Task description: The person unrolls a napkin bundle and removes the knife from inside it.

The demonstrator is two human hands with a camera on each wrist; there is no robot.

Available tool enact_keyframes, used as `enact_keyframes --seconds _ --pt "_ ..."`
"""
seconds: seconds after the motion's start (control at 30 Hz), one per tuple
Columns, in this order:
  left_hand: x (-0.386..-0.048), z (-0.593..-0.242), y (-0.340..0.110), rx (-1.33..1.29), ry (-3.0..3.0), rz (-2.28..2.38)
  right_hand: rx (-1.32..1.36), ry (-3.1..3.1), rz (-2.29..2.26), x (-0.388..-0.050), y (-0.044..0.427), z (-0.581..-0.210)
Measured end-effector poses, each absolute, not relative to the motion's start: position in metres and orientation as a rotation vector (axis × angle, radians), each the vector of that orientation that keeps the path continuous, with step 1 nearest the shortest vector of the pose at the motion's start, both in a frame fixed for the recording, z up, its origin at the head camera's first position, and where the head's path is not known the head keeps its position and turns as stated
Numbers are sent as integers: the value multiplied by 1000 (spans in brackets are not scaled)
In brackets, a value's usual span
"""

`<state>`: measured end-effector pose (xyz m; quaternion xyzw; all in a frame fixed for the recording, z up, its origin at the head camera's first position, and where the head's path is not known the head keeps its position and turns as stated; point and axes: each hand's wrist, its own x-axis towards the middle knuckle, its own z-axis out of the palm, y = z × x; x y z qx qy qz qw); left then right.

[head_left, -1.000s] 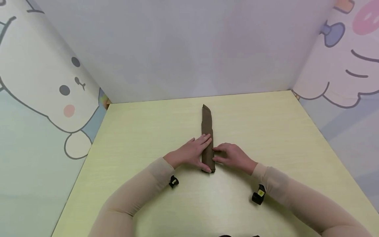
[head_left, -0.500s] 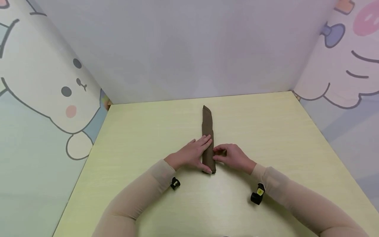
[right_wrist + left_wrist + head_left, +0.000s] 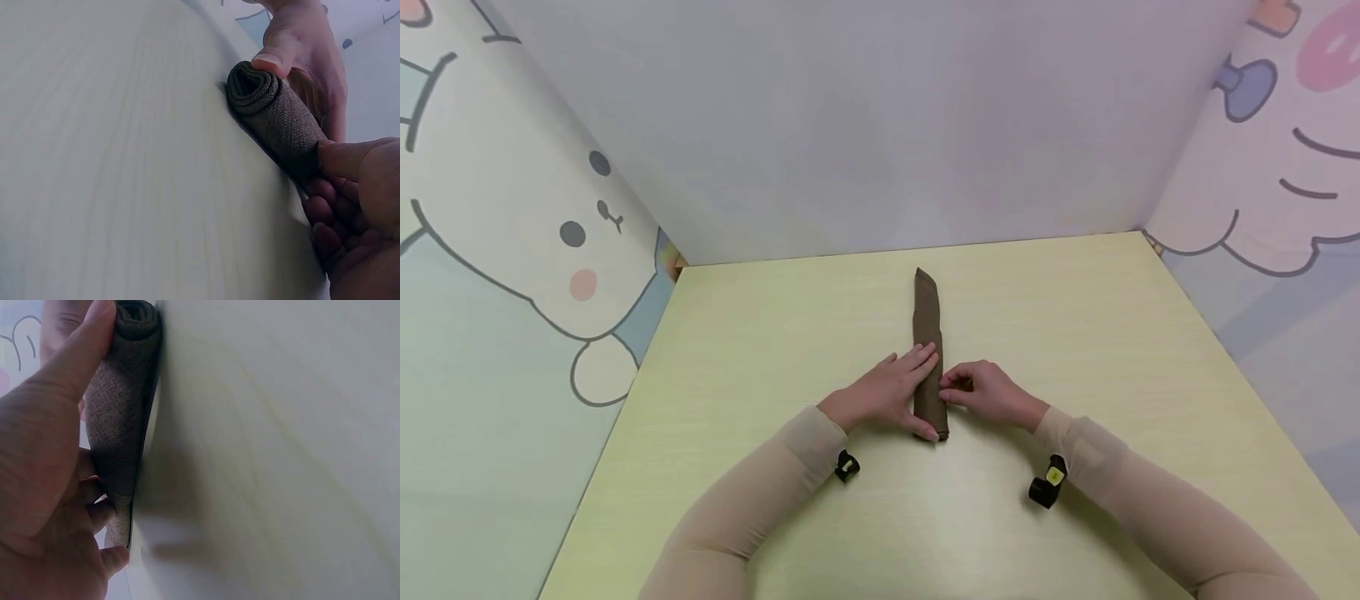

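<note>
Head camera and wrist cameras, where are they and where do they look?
Head: on the person's head, facing forward and down at the brown rolled cloth on the table; left hand, right hand and sleeves show.
Left wrist: on that wrist, facing the cloth; left hand shows, perhaps right.
Right wrist: on that wrist, facing the cloth; both hands show.
Both wrist views share the coiled end.

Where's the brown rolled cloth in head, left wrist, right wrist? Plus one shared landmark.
Head: brown rolled cloth just right of centre, lengthwise, partly under the left hand.
Left wrist: upper left, coiled end at the top edge.
Right wrist: upper right, coiled end toward top centre.
Shared landmark: left thumb at the roll's near end, seen in all three.
</note>
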<state>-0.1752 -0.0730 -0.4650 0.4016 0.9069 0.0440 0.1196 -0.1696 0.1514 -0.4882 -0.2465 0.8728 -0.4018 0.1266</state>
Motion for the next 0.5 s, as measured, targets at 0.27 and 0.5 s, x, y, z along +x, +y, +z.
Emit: enact_keyframes --seconds 0.27,0.5 --pt "-175 -464 -73 1178 2648 133 -734 2471 -1149 -176 152 -482" --pt "-175 -465 -73 1178 2645 128 -719 2430 -1122 -177 151 -475"
